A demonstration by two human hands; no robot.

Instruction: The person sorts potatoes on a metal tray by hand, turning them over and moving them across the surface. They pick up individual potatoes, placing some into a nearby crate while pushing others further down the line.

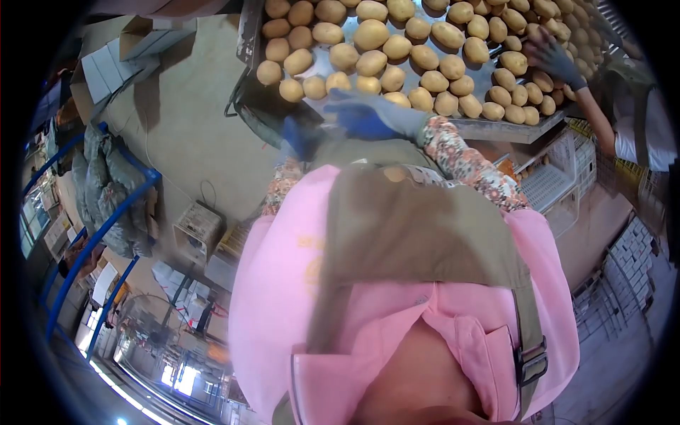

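Many potatoes [372, 34] lie spread on a metal sorting table [322, 60] at the top. My right hand [372, 117], in a grey and blue glove, is at the table's near edge, just below the closest potatoes. Its fingers stretch to the left, blurred, with nothing visible in them. Left of it, my left hand [294, 139] is a blue-gloved blur beside the table's corner, close to my apron [418, 227]. Its fingers are too smeared to read, and whether it holds anything is hidden.
At the right, a co-worker's gloved hand [556, 60] reaches over the potatoes. White plastic crates [559, 177] stand under the table's right side. Filled bags [106, 184] rest by a blue metal frame [106, 230] at the left. Cardboard boxes [145, 39] are at the upper left.
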